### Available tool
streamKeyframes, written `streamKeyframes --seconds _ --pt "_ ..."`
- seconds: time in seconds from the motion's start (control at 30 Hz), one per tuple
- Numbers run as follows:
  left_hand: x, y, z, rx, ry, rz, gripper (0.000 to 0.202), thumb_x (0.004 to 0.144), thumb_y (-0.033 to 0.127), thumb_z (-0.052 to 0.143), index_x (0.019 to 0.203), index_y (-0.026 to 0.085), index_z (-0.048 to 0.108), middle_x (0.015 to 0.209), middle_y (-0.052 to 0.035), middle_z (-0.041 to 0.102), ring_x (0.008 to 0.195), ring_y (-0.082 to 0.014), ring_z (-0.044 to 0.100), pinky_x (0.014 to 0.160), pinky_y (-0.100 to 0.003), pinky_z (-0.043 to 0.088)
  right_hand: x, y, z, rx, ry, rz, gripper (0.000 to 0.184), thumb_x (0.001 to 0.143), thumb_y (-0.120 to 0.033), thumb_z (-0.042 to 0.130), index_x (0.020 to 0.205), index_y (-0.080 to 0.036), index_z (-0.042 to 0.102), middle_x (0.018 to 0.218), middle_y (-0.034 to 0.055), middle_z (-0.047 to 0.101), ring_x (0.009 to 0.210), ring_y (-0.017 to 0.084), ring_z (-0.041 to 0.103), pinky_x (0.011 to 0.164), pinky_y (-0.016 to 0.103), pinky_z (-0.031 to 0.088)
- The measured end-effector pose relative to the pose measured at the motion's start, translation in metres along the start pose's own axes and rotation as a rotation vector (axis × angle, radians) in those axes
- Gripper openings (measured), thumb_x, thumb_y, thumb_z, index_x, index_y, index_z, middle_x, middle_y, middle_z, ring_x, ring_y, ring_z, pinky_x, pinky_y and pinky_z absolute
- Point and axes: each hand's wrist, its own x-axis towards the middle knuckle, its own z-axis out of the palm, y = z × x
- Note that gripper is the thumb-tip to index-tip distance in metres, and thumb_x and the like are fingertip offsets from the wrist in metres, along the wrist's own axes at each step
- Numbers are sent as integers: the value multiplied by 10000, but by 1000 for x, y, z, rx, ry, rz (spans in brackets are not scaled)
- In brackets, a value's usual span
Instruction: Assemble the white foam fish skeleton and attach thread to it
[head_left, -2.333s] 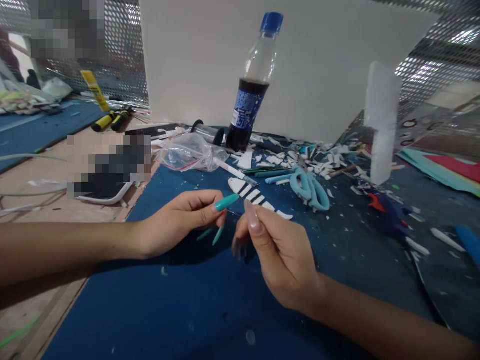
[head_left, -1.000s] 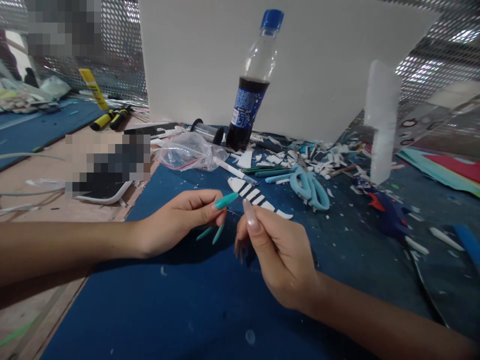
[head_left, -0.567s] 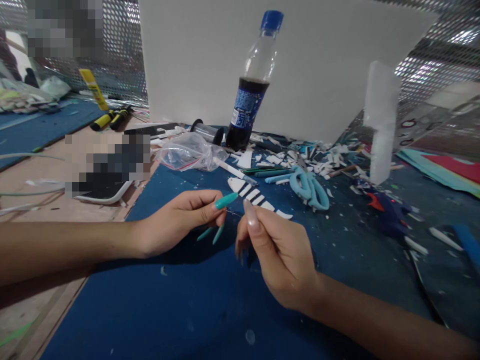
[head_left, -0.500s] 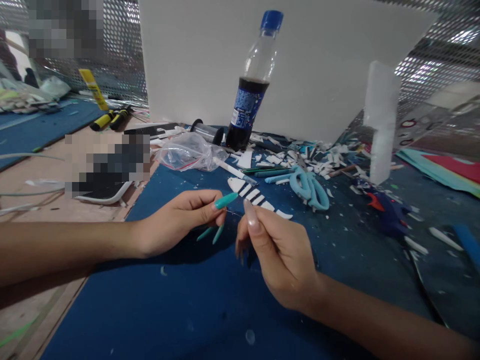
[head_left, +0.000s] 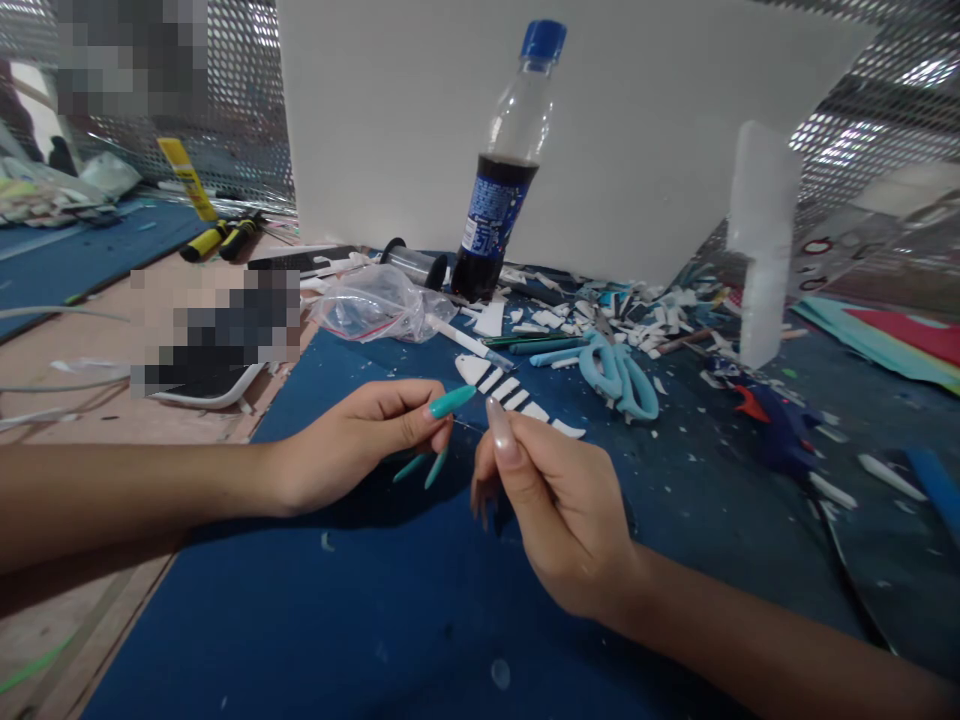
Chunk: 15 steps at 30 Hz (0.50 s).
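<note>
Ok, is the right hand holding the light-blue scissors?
No, the light-blue scissors lie on the blue mat beyond the right hand, with a visible gap between scissors and hand.

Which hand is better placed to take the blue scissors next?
Likely the right hand: it is nearer the blue scissors than the left hand, though both seem to pinch a thin strand.

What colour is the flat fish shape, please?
The fish shape is white with dark bands; head view.
</note>
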Motion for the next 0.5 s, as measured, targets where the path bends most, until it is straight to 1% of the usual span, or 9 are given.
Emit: streamKeyframes --seconds 0.33,0.5 --pt "0 -1 0 16 9 -7 276 895 358 481 716 149 493 638 48 393 560 -62 319 517 -193 253 0 -2 0 -9 -26 5 358 951 -173 341 635 -153 508 581 6 560 533 69 533 570 199 443" --pt "0 -1 0 5 0 7 269 895 355 482 727 145 499 651 45 397 591 -65 346 555 -192 280 0 -1 0 -2 -36 6 354 948 -165 338 635 -151 502 581 9 557 525 69 531 564 201 437"
